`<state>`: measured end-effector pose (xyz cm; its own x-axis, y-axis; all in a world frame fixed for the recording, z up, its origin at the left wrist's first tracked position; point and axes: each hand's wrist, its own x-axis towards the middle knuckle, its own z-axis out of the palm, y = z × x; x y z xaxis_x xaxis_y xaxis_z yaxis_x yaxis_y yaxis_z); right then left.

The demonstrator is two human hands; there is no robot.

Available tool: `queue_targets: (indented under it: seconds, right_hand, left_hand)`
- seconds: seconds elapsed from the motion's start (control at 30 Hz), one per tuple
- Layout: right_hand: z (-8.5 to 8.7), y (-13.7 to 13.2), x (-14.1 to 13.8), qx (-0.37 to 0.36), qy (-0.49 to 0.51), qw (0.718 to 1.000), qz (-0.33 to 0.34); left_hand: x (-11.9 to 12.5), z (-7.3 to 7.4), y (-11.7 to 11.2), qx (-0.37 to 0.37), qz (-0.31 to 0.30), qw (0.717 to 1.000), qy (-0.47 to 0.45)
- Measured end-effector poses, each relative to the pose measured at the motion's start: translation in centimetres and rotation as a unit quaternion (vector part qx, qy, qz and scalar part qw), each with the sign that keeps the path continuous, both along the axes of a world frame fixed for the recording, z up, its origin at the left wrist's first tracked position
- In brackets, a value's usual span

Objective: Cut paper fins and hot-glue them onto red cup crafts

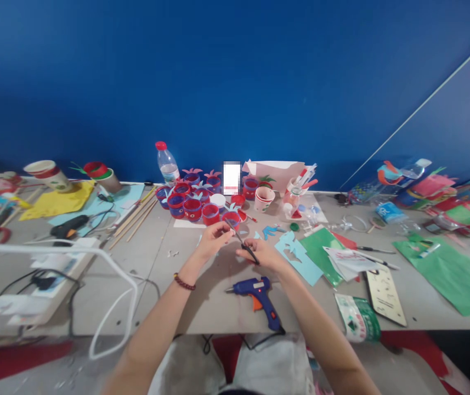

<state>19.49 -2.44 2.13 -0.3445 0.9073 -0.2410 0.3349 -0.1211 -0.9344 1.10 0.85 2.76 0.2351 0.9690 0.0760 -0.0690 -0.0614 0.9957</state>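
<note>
Hours are read about the work, twelve lying farthest away. At six, a blue plastic glue gun with an orange trigger [261,293] lies on its side, nozzle toward nine. At centre, slim scissors with dark handles and metal blades [249,252] are held by the handles in the right hand [262,253], blades toward eleven. The left hand [213,239], at nine, curls its fingers beside the blades; whether they pinch anything cannot be told. The scissors are probably light, stiff and hard, best taken by the handles, clear of the edges. At four, a thin light-blue paper sheet [311,272] shows ragged cut-outs. At ten, round red-and-blue cups [192,212] carry pointed paper leaves; at one stands a tapered pale paper cup [263,202]. Beyond rises a flat blue wall [235,82].
</note>
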Motion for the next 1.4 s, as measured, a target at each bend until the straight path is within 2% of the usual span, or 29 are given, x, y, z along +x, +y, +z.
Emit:
queue_targets:
  seconds: [0.3, 0.47, 0.57, 0.77, 1.03, 1.2, 1.3, 1.4]
  right_hand:
    - [-0.1, 0.0, -0.5, -0.05, 0.119, 0.991, -0.044]
    - [-0.9, 0.4, -0.7, -0.022, 0.208, 0.968, -0.139]
    - [-1.5, 0.6, -0.7, 0.009, 0.253, 0.954, -0.161]
    - [-1.9, 0.6, -0.8, 0.034, 0.268, 0.951, -0.152]
    - [-1.6, 0.6, -1.3, 0.055, 0.266, 0.941, -0.204]
    - [-1.1, 0.3, -1.4, 0.024, 0.272, 0.943, -0.19]
    - [-0.7, 0.0, -1.5, -0.016, 0.251, 0.957, -0.144]
    - [-0.5, -0.3, -1.6, -0.054, 0.21, 0.972, -0.093]
  left_hand:
    - [0.1, 0.1, -0.1, 0.027, -0.002, 0.998, 0.053]
    - [0.2, 0.2, -0.2, 0.039, -0.038, 0.995, 0.089]
    - [0.3, -0.1, -0.2, 0.054, -0.064, 0.991, 0.106]
    - [0.6, -0.8, -0.2, 0.064, -0.072, 0.988, 0.124]
    - [1.2, 0.2, -0.7, 0.1, -0.072, 0.983, 0.134]
    - [1.3, -0.4, -0.8, 0.051, -0.057, 0.994, 0.079]
    - [1.0, -0.4, -0.7, 0.024, -0.058, 0.998, 0.027]
    - [0.7, 0.2, -0.8, 0.022, -0.05, 0.998, -0.009]
